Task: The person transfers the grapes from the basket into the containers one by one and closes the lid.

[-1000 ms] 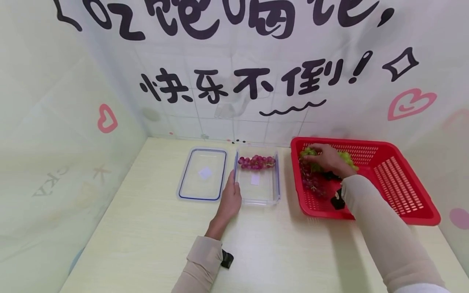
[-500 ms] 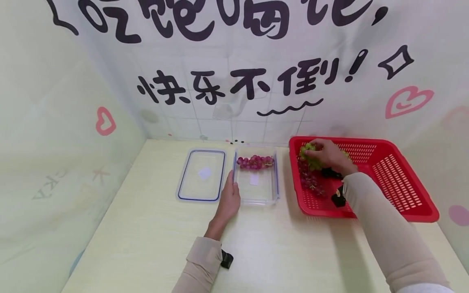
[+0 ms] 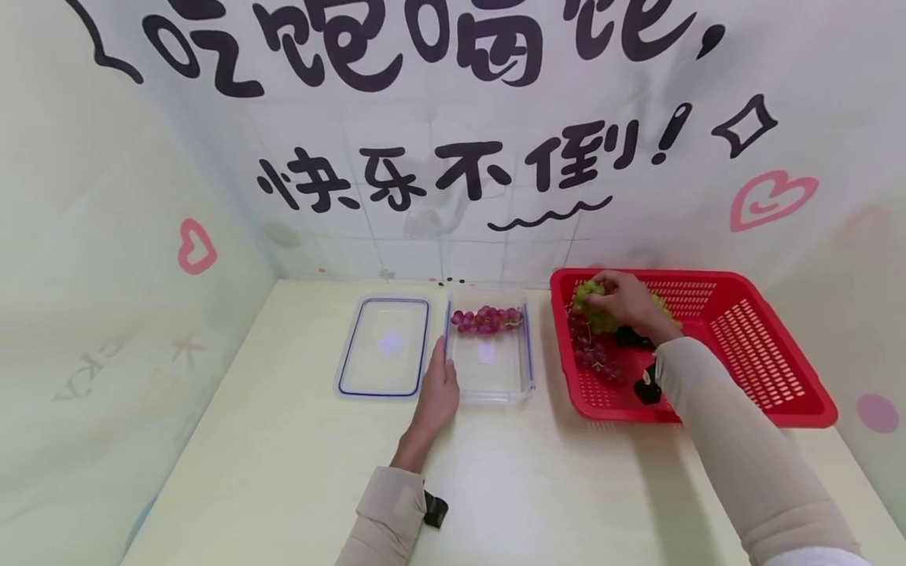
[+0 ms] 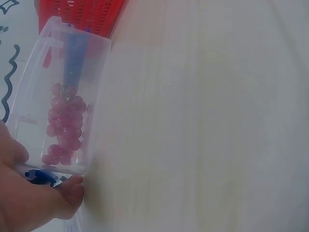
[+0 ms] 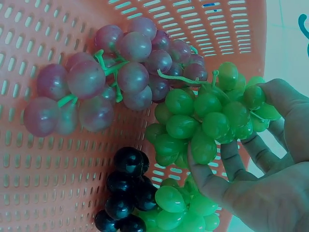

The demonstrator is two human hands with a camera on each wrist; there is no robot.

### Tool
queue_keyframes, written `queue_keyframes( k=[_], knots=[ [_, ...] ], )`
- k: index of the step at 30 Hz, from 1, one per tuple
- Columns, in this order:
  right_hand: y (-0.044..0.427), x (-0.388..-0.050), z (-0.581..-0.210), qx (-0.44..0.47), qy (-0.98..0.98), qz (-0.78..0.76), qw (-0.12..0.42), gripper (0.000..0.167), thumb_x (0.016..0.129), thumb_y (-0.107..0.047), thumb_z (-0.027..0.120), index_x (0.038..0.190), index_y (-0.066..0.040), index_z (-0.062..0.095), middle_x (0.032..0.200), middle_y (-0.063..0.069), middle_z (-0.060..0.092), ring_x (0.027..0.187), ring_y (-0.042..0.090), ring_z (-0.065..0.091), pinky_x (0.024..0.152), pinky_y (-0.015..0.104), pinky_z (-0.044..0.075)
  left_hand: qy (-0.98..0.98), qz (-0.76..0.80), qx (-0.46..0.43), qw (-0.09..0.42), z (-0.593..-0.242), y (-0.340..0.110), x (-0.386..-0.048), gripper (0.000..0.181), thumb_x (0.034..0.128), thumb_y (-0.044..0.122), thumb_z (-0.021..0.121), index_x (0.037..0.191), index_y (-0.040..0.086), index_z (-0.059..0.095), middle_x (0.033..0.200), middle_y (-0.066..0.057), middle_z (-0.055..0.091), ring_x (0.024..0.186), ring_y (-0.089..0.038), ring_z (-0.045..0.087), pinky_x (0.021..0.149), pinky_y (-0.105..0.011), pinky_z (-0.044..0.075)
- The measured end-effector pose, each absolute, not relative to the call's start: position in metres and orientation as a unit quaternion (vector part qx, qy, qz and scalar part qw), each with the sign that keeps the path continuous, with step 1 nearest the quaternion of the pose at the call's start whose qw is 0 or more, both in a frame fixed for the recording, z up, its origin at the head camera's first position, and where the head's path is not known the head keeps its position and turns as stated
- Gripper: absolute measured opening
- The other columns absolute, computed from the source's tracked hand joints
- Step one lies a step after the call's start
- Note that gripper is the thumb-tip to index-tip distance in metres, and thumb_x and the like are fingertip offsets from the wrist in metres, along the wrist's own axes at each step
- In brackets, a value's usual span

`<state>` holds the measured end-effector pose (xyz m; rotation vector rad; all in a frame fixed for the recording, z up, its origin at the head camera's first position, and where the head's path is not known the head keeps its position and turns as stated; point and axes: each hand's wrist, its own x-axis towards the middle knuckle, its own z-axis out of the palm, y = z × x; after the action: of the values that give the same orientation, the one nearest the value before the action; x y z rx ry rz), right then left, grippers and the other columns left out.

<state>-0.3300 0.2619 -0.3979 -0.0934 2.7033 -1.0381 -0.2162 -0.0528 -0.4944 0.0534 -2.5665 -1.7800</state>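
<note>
My left hand (image 3: 437, 393) grips the left side of a clear plastic food container (image 3: 488, 381), its fingers along the wall beside a blue latch. Inside the container, at the far end, lies a bunch of pink grapes (image 3: 488, 320). Over in the red basket (image 5: 29, 183), my right hand (image 5: 260, 179) holds a bunch of green grapes (image 5: 212, 116) between thumb and fingers. Purple grapes (image 5: 130, 63) lie against those green ones. Below them, in the right wrist view, are black grapes (image 5: 125, 188) and a second green bunch (image 5: 183, 208).
Left of the container, a clear lid with a blue seal (image 3: 385, 346) lies flat on the pale table (image 3: 283, 472). A white printed sheet (image 3: 467, 244) with lettering stands behind the table. The basket's raised rim (image 3: 708, 275) surrounds the grapes.
My right hand has shifted slightly in the basket and keeps hold of the green grapes. My left hand stays on the container. The head view has moved a little to the right and up.
</note>
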Motion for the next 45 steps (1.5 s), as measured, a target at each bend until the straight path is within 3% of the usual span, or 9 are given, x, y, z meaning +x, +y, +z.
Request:
queue_keyframes(
  k=[5, 12, 20, 30, 41, 45],
  knots=[
    [0.260, -0.331, -0.396, -0.040, 0.924, -0.366, 0.107, 0.041, 0.100, -0.027, 0.060, 0.133, -0.003, 0.055, 0.126, 0.022, 0.053, 0.106, 0.036, 0.052, 0.082, 0.037, 0.054, -0.819, -0.574, 0.021, 0.011, -0.495, -0.054, -0.215, 0.052, 0.1080, 0.011, 0.029, 0.157, -0.001, 0.014, 0.161, -0.024, 0.019, 0.149, -0.040, 0.019, 0.121, -0.053, 0.018],
    [0.261, -0.330, -0.395, -0.023, 0.915, -0.390, 0.097, 0.050, 0.099, -0.033, 0.060, 0.141, -0.007, 0.051, 0.135, 0.021, 0.051, 0.116, 0.036, 0.048, 0.094, 0.046, 0.053, -0.818, -0.575, 0.021, 0.009, -0.496, -0.054, -0.215, 0.053, 0.1080, 0.012, 0.029, 0.157, 0.000, 0.015, 0.161, -0.025, 0.020, 0.149, -0.040, 0.020, 0.121, -0.053, 0.018],
    [0.263, -0.327, -0.390, -0.023, 0.915, -0.398, 0.065, 0.047, 0.101, -0.032, 0.056, 0.138, -0.004, 0.053, 0.125, 0.023, 0.054, 0.109, 0.033, 0.050, 0.079, 0.031, 0.051, -0.821, -0.571, 0.015, 0.010, -0.498, -0.054, -0.214, 0.052, 0.1080, 0.011, 0.029, 0.157, -0.001, 0.015, 0.160, -0.026, 0.021, 0.148, -0.041, 0.020, 0.121, -0.053, 0.019],
    [0.263, -0.328, -0.377, -0.011, 0.908, -0.412, 0.073, 0.051, 0.102, -0.037, 0.054, 0.142, -0.006, 0.050, 0.132, 0.024, 0.050, 0.113, 0.036, 0.049, 0.088, 0.041, 0.052, -0.819, -0.573, 0.012, 0.011, -0.498, -0.054, -0.215, 0.052, 0.1082, 0.012, 0.029, 0.157, -0.001, 0.014, 0.161, -0.025, 0.020, 0.149, -0.040, 0.019, 0.121, -0.053, 0.019],
    [0.253, -0.326, -0.351, -0.047, 0.902, -0.426, 0.051, 0.048, 0.100, -0.035, 0.057, 0.140, -0.008, 0.052, 0.131, 0.022, 0.053, 0.111, 0.032, 0.051, 0.079, 0.027, 0.054, -0.821, -0.570, 0.019, 0.006, -0.498, -0.055, -0.214, 0.052, 0.1084, 0.012, 0.029, 0.157, 0.000, 0.015, 0.161, -0.024, 0.020, 0.149, -0.039, 0.019, 0.121, -0.053, 0.019],
    [0.245, -0.327, -0.342, -0.058, 0.903, -0.424, 0.050, 0.047, 0.100, -0.036, 0.058, 0.139, -0.010, 0.053, 0.131, 0.020, 0.054, 0.111, 0.031, 0.052, 0.081, 0.030, 0.055, -0.820, -0.572, 0.018, 0.006, -0.497, -0.054, -0.215, 0.052, 0.1085, 0.012, 0.029, 0.157, 0.000, 0.014, 0.161, -0.023, 0.020, 0.149, -0.039, 0.019, 0.121, -0.052, 0.019]
  ],
)
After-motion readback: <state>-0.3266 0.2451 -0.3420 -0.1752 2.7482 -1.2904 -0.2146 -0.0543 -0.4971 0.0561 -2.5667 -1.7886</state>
